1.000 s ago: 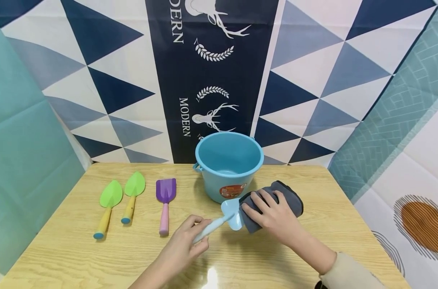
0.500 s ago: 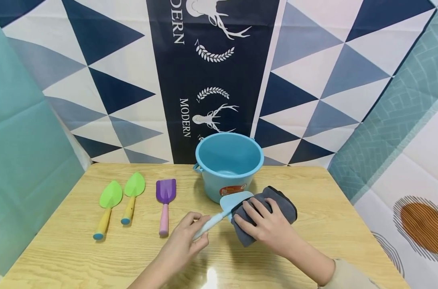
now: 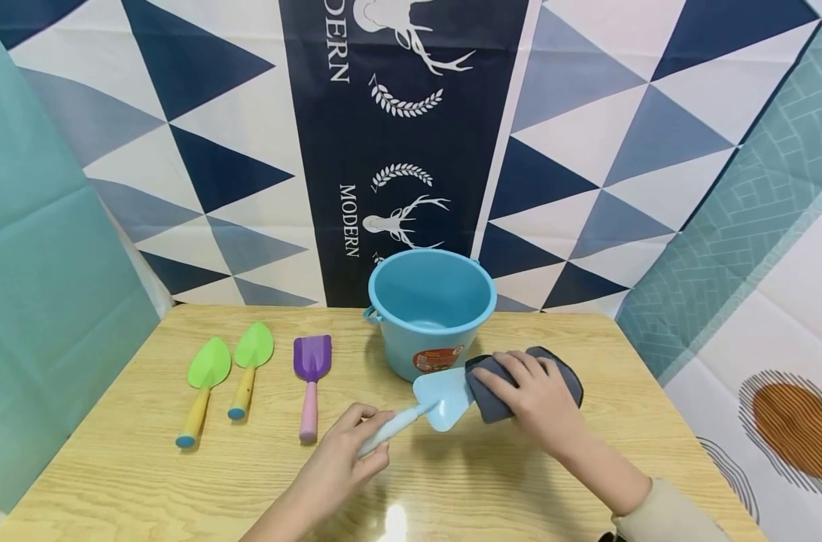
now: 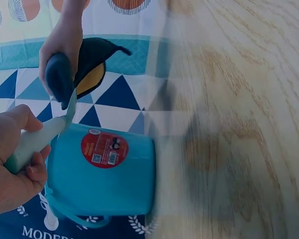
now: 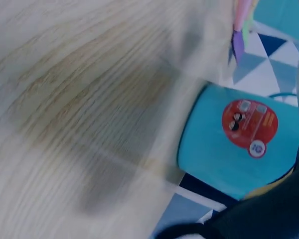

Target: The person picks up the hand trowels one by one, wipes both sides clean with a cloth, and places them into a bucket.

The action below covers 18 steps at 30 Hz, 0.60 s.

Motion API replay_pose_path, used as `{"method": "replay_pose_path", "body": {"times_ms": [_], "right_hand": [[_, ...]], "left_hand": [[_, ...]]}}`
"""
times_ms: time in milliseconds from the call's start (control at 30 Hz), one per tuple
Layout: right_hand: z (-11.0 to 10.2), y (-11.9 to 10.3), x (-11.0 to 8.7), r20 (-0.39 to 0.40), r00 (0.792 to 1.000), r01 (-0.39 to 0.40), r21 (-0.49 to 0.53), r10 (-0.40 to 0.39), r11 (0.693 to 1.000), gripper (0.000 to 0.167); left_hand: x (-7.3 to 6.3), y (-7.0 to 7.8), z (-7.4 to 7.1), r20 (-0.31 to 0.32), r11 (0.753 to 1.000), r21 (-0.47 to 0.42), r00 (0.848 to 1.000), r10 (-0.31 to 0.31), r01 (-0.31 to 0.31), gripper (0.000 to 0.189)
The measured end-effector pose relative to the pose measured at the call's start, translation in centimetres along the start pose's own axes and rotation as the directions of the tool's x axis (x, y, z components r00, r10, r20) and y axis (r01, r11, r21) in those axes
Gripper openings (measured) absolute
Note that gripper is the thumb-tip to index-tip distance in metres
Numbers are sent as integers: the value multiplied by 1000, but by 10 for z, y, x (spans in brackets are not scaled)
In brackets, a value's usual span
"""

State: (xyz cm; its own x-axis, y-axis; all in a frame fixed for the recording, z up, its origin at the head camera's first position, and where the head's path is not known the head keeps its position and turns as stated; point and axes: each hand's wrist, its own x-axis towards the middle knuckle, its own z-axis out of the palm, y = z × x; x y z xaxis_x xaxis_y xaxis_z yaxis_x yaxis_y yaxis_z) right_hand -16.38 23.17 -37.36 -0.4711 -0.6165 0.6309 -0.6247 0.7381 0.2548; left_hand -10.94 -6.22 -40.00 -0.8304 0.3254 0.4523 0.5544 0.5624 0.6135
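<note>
My left hand grips the pale handle of a light blue toy shovel, held above the table with its blade pointing right. At the blade's right edge, my right hand holds a folded dark grey cloth with black edging. In the left wrist view the left thumb and fingers curl round the shovel handle, and the cloth wraps against the blade tip. A blue bucket with a red label stands just behind the shovel. Only part of the cloth shows in the right wrist view.
On the left of the wooden table lie two green trowels with yellow handles, one outer and one inner. A purple shovel with a pink handle lies right of them. Patterned cloth walls enclose the table's back and sides.
The right hand's cloth first slid left over the shovel blade, then back right to its edge, uncovering most of the blade. The left hand stays nearly still; the blade's tilt varies.
</note>
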Motion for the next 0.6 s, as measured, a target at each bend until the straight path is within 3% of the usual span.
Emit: {"method": "replay_pose_path", "body": {"times_ms": [67, 167, 267, 400, 500, 600], "right_hand": [[1, 4, -2, 10, 994, -106, 100, 105, 989, 63], [1, 9, -4, 52, 960, -279, 243, 275, 929, 63], [1, 13, -4, 98, 904, -420, 378, 415, 825, 53], [-1, 15, -2, 183, 813, -564, 483, 552, 670, 45], [-4, 15, 0, 272, 750, -644, 509, 603, 571, 45], [-5, 13, 3, 347, 702, -695, 522, 622, 494, 47]], "left_hand": [[-1, -1, 0, 1, 1000, -10, 1000, 0, 0, 40], [-1, -3, 0, -4, 1000, -27, 1000, 5, -5, 39], [-2, -4, -1, -14, 999, -52, 1000, 0, -1, 39], [-2, -6, 0, -38, 995, -99, 999, -7, 3, 39], [-2, -7, 2, -63, 992, -124, 998, 0, -7, 38], [-1, -6, 3, -88, 990, -140, 996, 20, -33, 38]]}}
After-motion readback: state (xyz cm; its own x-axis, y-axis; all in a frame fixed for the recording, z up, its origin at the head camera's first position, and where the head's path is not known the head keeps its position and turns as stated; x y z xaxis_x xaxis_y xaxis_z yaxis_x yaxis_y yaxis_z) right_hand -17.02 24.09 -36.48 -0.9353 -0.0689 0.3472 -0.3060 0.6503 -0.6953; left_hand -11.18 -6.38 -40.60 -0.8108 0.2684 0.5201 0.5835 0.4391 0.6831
